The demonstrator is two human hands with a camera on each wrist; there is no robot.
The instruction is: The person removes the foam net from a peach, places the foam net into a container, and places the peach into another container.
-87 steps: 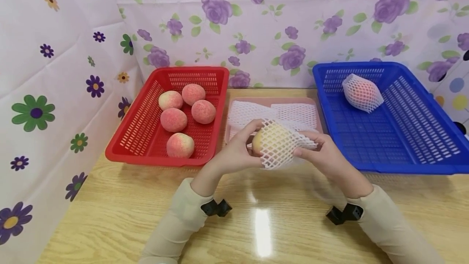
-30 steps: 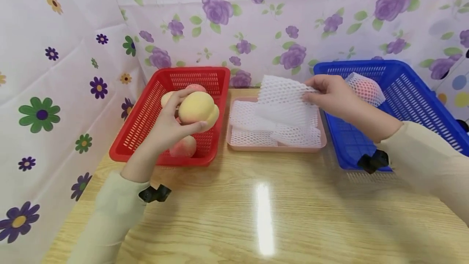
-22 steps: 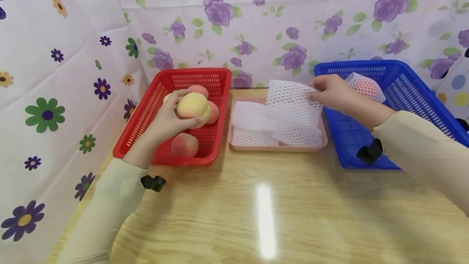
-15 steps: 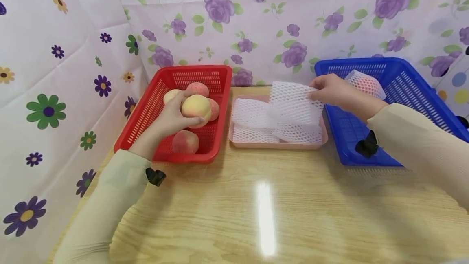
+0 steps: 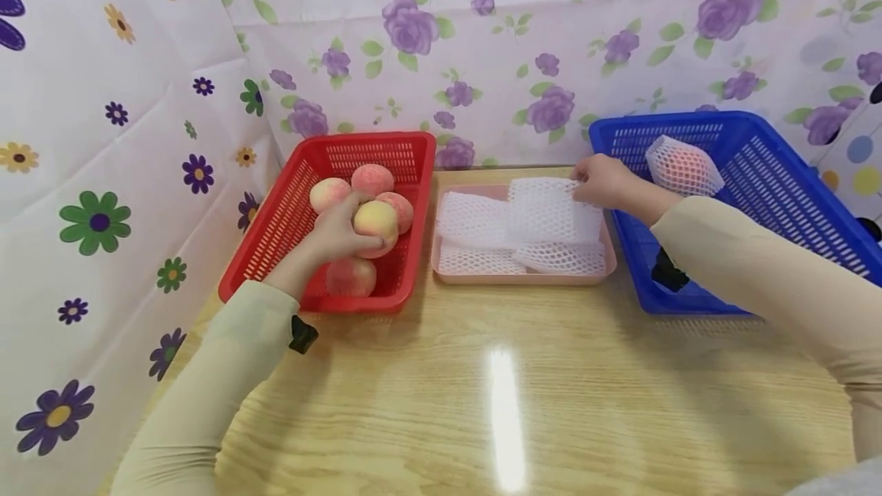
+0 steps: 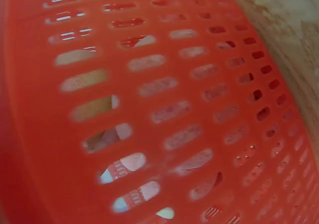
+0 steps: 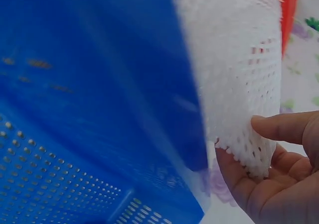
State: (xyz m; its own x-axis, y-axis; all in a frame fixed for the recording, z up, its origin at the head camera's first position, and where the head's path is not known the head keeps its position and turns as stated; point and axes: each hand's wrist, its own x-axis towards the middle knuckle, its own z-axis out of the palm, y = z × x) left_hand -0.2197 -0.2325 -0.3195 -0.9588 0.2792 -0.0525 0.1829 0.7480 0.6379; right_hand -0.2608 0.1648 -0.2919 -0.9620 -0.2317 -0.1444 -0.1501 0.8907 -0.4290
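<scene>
Inside the red basket (image 5: 303,303), my left hand (image 5: 334,230) grips a yellow peach (image 5: 376,220), thumb in front and fingers behind. Other peaches (image 5: 372,180), mostly pinkish red, lie around it. Over the right part of the pink tray (image 5: 482,279), my right hand (image 5: 609,186) pinches the corner of a white foam net sleeve (image 5: 540,209). The right wrist view shows thumb and fingers on the edge of that foam net (image 7: 239,94). More white foam nets (image 5: 475,220) lie flat beneath it. The basket wall (image 6: 164,109) hides most of the left hand's work in the left wrist view.
To the right of the tray, a blue basket (image 5: 644,301) holds one pinkish peach in a foam net (image 5: 682,167). Its near left wall is beside my right hand. Wooden tabletop (image 5: 441,381) lies in front, and floral cloth (image 5: 496,60) hangs behind.
Earlier both hands held the yellow peach inside the net over the tray. The bare peach has since moved left and down into the red basket; the net has moved right and down onto the tray.
</scene>
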